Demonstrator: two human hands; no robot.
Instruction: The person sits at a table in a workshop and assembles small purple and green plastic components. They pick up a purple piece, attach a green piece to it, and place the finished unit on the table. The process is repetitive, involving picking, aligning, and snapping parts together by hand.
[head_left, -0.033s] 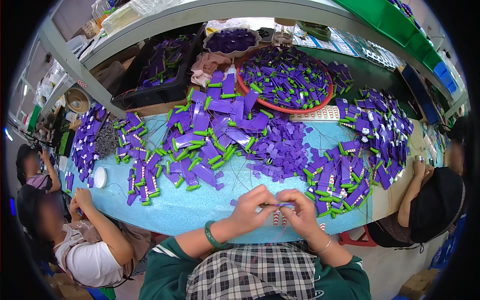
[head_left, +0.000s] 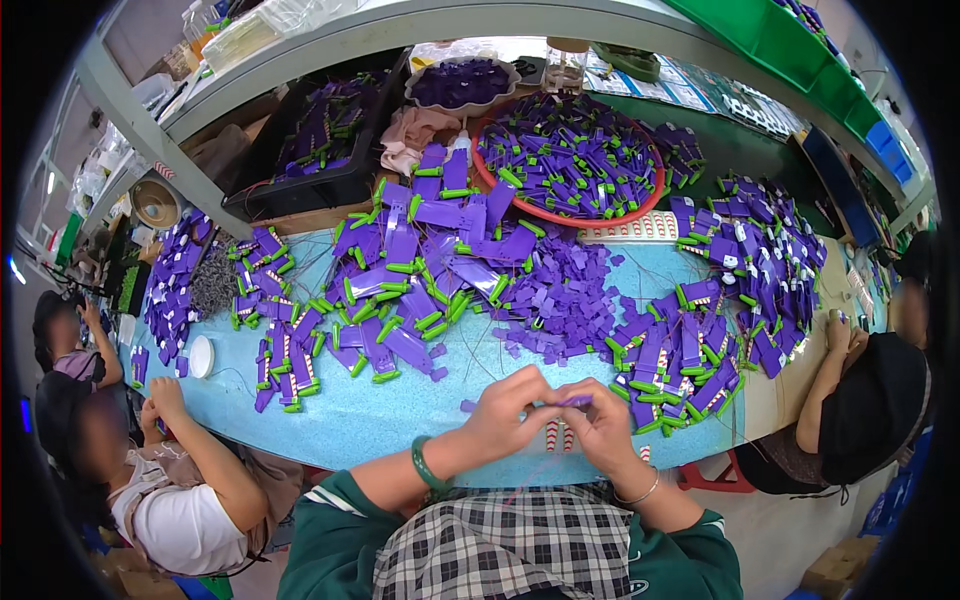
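My left hand [head_left: 508,412] and my right hand [head_left: 603,428] meet over the table's near edge, fingertips pinched together. Between them is a small purple piece [head_left: 576,402], mostly covered by the fingers, so its exact kind does not show. Thin reddish wires [head_left: 535,475] hang below the hands, over my plaid apron. Red-and-white striped strips [head_left: 560,436] lie on the table under the hands. Ahead of them are a heap of small flat purple pieces [head_left: 565,300] and a pile of larger purple flat parts with green ends [head_left: 400,290].
A red-rimmed basket [head_left: 655,190] holds many purple-and-green parts. More parts are piled at the right [head_left: 680,350]. A black bin [head_left: 300,195] and a scalloped bowl [head_left: 500,97] stand behind, under a grey shelf frame [head_left: 400,32]. People sit on both sides, their hands near the table.
Both hands have shifted very slightly, and the purple piece between the fingers now shows a little more, tilted upward. The piles look the same.
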